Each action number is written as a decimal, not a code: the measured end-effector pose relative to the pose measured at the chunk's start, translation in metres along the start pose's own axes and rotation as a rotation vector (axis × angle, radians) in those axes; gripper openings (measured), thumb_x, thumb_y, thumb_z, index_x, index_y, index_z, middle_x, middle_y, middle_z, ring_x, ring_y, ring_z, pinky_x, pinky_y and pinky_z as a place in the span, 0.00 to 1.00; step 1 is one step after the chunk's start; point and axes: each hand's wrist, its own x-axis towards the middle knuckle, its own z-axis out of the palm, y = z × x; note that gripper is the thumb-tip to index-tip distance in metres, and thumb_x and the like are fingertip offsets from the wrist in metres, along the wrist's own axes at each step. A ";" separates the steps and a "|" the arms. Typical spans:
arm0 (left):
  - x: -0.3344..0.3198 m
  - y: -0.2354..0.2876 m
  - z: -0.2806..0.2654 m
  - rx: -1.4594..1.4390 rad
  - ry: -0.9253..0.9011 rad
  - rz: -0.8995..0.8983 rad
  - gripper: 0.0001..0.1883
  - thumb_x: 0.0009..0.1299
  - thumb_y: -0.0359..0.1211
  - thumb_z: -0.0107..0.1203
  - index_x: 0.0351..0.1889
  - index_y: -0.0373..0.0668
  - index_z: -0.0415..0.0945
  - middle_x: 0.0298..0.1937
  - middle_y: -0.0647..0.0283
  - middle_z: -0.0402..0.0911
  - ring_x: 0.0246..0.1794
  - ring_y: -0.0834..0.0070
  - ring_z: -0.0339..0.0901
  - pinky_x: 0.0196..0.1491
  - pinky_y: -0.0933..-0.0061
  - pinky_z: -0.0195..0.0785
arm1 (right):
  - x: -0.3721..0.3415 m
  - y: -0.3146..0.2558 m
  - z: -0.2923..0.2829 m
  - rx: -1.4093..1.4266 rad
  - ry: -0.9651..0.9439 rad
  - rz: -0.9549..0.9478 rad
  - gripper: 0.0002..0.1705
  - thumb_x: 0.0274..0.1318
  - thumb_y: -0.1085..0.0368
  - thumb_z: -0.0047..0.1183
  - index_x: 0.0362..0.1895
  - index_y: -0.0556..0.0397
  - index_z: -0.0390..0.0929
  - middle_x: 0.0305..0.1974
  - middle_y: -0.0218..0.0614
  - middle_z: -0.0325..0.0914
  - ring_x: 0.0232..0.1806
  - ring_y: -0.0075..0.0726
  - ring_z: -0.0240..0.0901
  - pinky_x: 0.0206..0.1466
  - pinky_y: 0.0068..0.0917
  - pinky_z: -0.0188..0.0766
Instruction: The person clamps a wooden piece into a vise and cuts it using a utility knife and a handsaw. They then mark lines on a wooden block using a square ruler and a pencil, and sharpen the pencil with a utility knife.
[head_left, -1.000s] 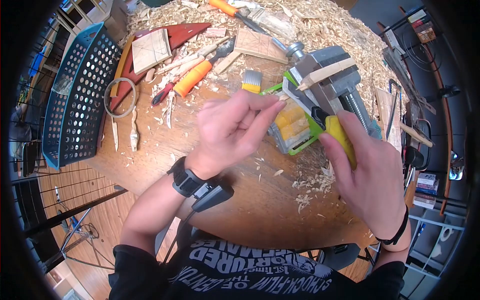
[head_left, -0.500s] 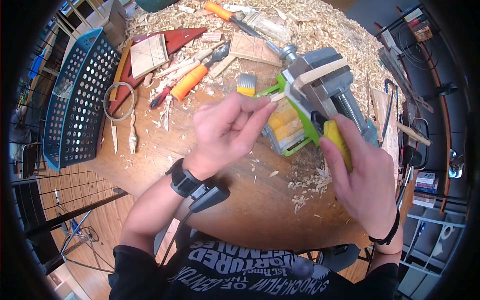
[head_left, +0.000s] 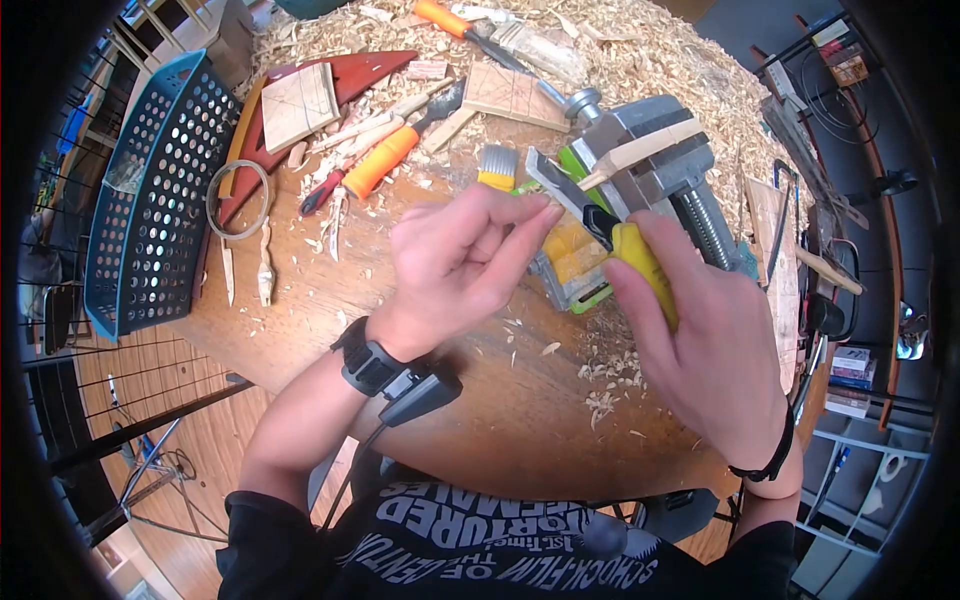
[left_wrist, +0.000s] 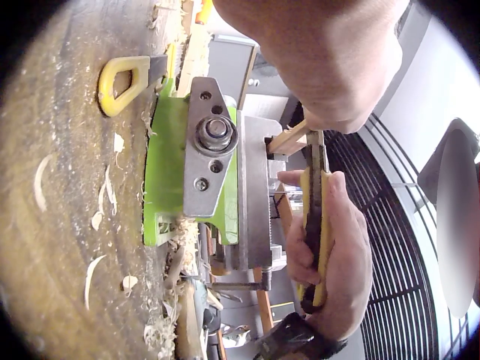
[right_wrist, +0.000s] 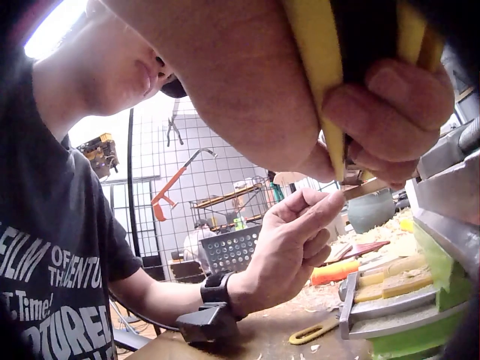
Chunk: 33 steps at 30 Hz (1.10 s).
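My left hand [head_left: 455, 255] pinches the near end of a pale wooden stick [head_left: 650, 147] between thumb and forefinger. The stick narrows toward those fingertips, and its thicker part lies over the grey metal vise [head_left: 690, 165]. In my right hand [head_left: 705, 320] is a utility knife [head_left: 645, 265] with a yellow and black handle, gripped with curled fingers. Its blade [head_left: 560, 185] crosses the stick's thin part, close to the left fingertips, and hides some of it. The left wrist view shows the right hand [left_wrist: 341, 255] wrapped round the handle beside the vise's green base [left_wrist: 166, 165].
A yellow-handled brush [head_left: 497, 165] lies behind the left hand. Farther left are an orange-handled tool [head_left: 382, 162], wood blocks [head_left: 300, 105], a tape ring [head_left: 212, 200] and a blue perforated basket [head_left: 150, 200]. Wood shavings [head_left: 640, 60] cover the table's back.
The knife in my right hand has slid left along the stick, from near the vise to the left fingertips. My left hand keeps its pinch and has barely moved.
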 end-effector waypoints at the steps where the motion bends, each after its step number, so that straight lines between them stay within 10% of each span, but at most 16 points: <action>1: 0.000 0.000 -0.001 0.005 0.000 -0.002 0.05 0.61 0.21 0.67 0.30 0.37 0.82 0.10 0.73 0.61 0.09 0.89 0.59 0.15 0.81 0.50 | 0.001 0.000 0.000 0.003 0.003 -0.005 0.15 0.65 0.61 0.54 0.51 0.55 0.74 0.26 0.54 0.76 0.28 0.64 0.76 0.29 0.42 0.68; 33: -0.001 0.001 -0.002 0.027 -0.021 0.031 0.05 0.62 0.22 0.68 0.31 0.36 0.81 0.12 0.75 0.63 0.11 0.91 0.58 0.16 0.83 0.50 | 0.001 -0.009 -0.027 -0.293 -0.056 0.067 0.15 0.64 0.59 0.57 0.49 0.53 0.76 0.28 0.51 0.79 0.29 0.61 0.77 0.30 0.43 0.70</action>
